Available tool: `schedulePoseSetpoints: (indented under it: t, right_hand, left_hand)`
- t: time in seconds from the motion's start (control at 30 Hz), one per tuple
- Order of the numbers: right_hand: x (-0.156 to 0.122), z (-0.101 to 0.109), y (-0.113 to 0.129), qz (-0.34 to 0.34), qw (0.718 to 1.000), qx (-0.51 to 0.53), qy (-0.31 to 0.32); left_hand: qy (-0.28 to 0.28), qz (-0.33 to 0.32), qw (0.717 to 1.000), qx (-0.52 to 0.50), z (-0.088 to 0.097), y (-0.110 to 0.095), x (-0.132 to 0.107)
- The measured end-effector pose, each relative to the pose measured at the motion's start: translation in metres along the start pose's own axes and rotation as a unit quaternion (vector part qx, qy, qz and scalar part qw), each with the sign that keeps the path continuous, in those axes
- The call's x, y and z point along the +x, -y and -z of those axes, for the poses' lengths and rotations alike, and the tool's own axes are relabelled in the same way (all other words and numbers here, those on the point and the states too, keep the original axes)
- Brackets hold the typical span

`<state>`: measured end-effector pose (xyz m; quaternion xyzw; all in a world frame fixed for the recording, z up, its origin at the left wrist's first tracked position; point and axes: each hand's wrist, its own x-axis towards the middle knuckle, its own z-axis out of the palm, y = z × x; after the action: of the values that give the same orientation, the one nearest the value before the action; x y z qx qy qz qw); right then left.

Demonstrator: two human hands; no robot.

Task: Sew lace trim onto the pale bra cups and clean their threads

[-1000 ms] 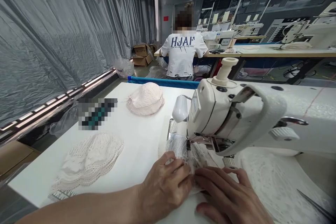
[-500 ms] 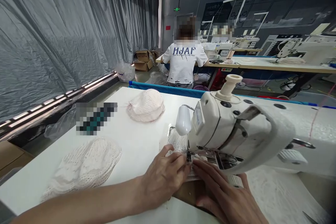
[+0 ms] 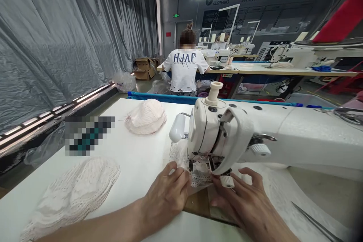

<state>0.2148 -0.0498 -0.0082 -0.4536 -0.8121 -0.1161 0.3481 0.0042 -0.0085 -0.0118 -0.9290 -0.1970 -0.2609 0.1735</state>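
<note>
White lace fabric (image 3: 200, 178) lies under the presser foot of a white sewing machine (image 3: 198, 128). My left hand (image 3: 170, 188), fingers curled, grips the lace just left of the needle area. On the other side, my right hand (image 3: 244, 198) holds the fabric's right edge with bent fingers; some fingertips are hidden behind the machine's knob (image 3: 227, 181). More white lace (image 3: 280, 185) spreads to the right of this hand. Pointed metal tweezers or scissors (image 3: 312, 219) rest on it; which of the two I cannot tell.
A stack of pale lace pieces (image 3: 76, 189) lies at left on the white table (image 3: 136, 162). Behind it is a gathered pale cloth piece (image 3: 146, 117) and a blurred-out object (image 3: 90, 136). A co-worker (image 3: 184, 70) sits ahead with their back turned. A red thread cone (image 3: 340, 19) stands at upper right.
The view has shifted right, so things appear further left. My right hand has drawn back from the needle, its fingers more bent and spread, and more lace shows between the hands.
</note>
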Motion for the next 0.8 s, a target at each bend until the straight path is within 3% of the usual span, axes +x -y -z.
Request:
schedulePoseSetpoints:
  t: [0.13, 0.43, 0.63, 0.8]
  right_hand:
    - [-0.001, 0.000, 0.007, 0.009, 0.999, 0.028, 0.022]
    - [-0.003, 0.000, 0.008, -0.004, 0.999, 0.018, 0.027]
    - [-0.008, -0.003, 0.001, 0.108, 0.989, -0.043, 0.096]
    - [-0.009, -0.005, -0.008, 0.136, 0.984, -0.066, 0.097]
  left_hand:
    - [-0.016, -0.005, 1.000, 0.006, 0.001, -0.001, 0.000]
    - [0.010, -0.003, 1.000, 0.005, 0.004, -0.001, 0.001]
    - [0.014, 0.001, 1.000, 0.006, 0.003, 0.000, -0.002]
    - [0.025, 0.013, 1.000, 0.009, 0.004, -0.001, -0.004]
